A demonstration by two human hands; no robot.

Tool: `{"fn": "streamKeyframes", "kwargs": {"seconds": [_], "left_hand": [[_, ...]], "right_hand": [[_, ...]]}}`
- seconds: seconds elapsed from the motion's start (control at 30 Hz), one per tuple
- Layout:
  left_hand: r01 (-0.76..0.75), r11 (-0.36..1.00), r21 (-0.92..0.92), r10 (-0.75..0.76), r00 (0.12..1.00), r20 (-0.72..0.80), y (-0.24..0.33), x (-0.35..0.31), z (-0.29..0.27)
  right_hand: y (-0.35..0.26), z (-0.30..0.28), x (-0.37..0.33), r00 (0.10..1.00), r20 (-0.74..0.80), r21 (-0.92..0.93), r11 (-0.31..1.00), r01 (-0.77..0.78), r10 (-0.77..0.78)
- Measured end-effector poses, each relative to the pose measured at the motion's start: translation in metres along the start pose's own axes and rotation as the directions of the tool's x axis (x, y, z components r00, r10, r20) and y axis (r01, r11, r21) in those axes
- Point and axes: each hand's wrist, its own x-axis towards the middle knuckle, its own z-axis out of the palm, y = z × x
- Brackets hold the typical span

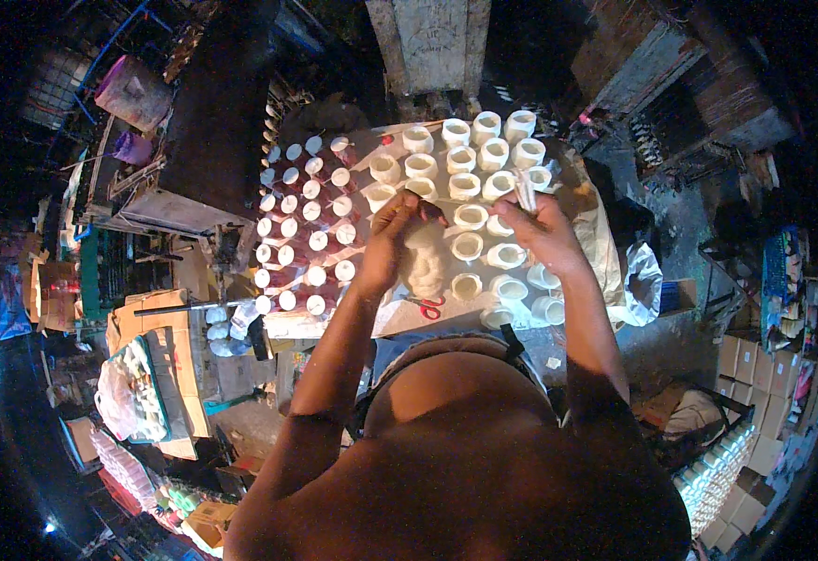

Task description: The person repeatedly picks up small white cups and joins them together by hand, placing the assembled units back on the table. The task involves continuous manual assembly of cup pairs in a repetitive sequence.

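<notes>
My right hand (547,234) is closed around a small bunch of thin white sticks (527,192), over the right-hand rows of open white cups (468,245). My left hand (390,234) has its fingers curled together near the cups in the middle; what they hold, if anything, is too small to make out. Below that hand lies a pale, lumpy thing (425,271) whose kind I cannot tell. Red-handled scissors (431,309) rest near the table's front edge. To the left stand rows of dark red containers with white tops (313,208).
Brown paper (588,201) covers part of the table. A white bag (644,283) sits at its right edge. On the left are a dark cabinet (208,112), a flattened cardboard box (173,351) and a tray of white pieces (142,388). Stacked cartons (760,374) stand far right.
</notes>
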Motion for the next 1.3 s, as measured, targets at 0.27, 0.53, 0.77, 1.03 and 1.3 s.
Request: {"fn": "streamKeyframes", "kwargs": {"seconds": [0.27, 0.53, 0.77, 1.03, 1.3], "left_hand": [[-0.029, 0.911, 0.412, -0.03, 0.99, 0.136, 0.006, -0.012, -0.011], [-0.092, 0.385, 0.918, 0.244, 0.97, -0.006, 0.057, -0.019, 0.013], [-0.058, 0.114, 0.992, 0.258, 0.966, 0.027, 0.082, -0.02, 0.044], [-0.296, -0.002, 0.955, 0.331, 0.901, 0.28, 0.064, -0.02, 0.055], [-0.077, 0.881, 0.466, 0.142, 0.984, -0.106, 0.032, -0.011, 0.044]], "right_hand": [[0.001, 0.002, 0.009, 0.957, -0.287, -0.013, 0.999, -0.047, 0.041], [-0.036, 0.004, 0.008, 0.959, -0.032, -0.586, 0.782, 0.21, -0.282], [-0.051, 0.01, 0.006, 0.944, 0.055, -0.769, 0.589, 0.249, -0.327], [-0.052, 0.013, 0.002, 0.953, 0.091, -0.621, 0.732, 0.281, -0.289], [-0.037, 0.033, -0.004, 0.984, -0.129, 0.005, 0.992, 0.126, -0.124]]}}
